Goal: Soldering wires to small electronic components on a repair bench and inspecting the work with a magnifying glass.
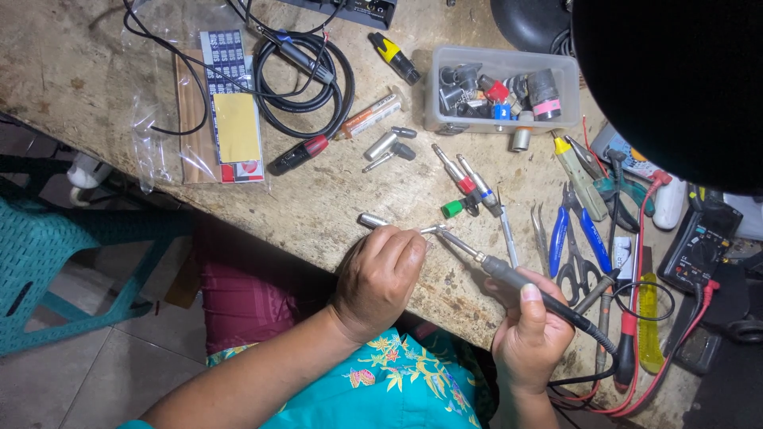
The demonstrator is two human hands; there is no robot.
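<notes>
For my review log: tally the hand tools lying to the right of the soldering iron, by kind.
Blue-handled pliers: 1
Scissors: 1
Tweezers: 1
Yellow-tipped stripper: 1
Red-handled screwdriver: 1
Total: 5

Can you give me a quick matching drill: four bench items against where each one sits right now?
Things:
1. soldering iron
2. small metal plug
3. clear bin
4. blue pliers

Places:
A. top of bench, full of connectors
B. in right hand
C. right of the iron tip, beside tweezers
D. at left hand fingertips

Pairs: 1-B, 2-D, 3-A, 4-C
</notes>
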